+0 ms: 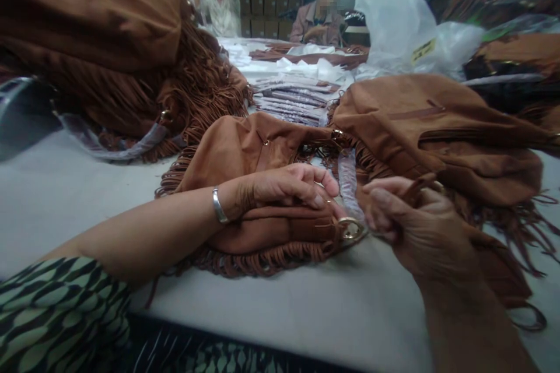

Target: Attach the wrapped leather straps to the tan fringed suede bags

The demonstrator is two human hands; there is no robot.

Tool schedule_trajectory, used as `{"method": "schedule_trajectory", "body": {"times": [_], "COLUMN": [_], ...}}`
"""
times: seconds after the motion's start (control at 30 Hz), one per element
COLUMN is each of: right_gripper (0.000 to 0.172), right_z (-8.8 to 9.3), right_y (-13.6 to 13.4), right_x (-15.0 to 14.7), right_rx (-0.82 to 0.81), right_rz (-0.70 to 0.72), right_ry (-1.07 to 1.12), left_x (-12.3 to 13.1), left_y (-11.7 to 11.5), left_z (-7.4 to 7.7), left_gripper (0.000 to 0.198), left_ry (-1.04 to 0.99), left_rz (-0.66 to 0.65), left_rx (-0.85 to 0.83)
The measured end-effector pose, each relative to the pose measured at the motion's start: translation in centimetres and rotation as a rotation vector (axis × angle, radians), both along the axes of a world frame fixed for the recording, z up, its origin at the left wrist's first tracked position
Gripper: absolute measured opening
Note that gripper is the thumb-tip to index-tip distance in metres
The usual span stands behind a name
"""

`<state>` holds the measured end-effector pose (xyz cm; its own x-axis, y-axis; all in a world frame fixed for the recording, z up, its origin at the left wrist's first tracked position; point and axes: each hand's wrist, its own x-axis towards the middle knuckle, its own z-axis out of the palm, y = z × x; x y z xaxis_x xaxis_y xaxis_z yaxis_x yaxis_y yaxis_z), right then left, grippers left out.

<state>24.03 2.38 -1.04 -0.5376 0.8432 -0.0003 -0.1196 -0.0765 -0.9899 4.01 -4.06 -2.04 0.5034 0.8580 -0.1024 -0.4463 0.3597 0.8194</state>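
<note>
A brown suede-like fringed bag (238,148) lies on the white table in front of me. My left hand (297,185), with a silver bracelet at its wrist, lies across the bag, its fingers curled on the edge close to a gold metal ring (351,228). To the right of the ring, my right hand (415,224) is closed in a pinch on a brown strap (422,185); part of the strap is hidden by the fingers. A plastic-wrapped handle (349,180) runs between my hands.
Another fringed bag (394,105) lies to the right, and a pile of bags (100,29) rises at the left. Wrapped straps (297,99) are stacked behind. A white plastic bag (394,23) stands farther back. Two people (321,17) are across the table.
</note>
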Motion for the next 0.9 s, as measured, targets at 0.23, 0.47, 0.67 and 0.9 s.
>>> {"method": "schedule_trajectory", "body": {"times": [0.23,0.47,0.67,0.9], "right_gripper": [0.024,0.016,0.011,0.009], "right_z": [0.7,0.1,-0.7,-0.3], "right_y": [0.4,-0.1,-0.5,-0.5], "right_x": [1.5,1.3,1.2,1.1], "right_rx": [0.019,0.307,0.615,0.528], "right_rz": [0.250,0.246,0.161,0.263], "right_ry": [-0.233,-0.223,-0.303,-0.258], "left_x": [0.1,0.6,1.3,1.9], "left_y": [0.5,1.1,2.1,2.3], "left_z": [1.1,0.8,-0.3,-1.4], "left_gripper": [0.034,0.036,0.022,0.017], "left_ry": [0.170,0.253,0.255,0.001], "left_rz": [-0.039,-0.091,-0.279,-0.346], "left_rx": [0.021,0.072,0.038,0.014]}}
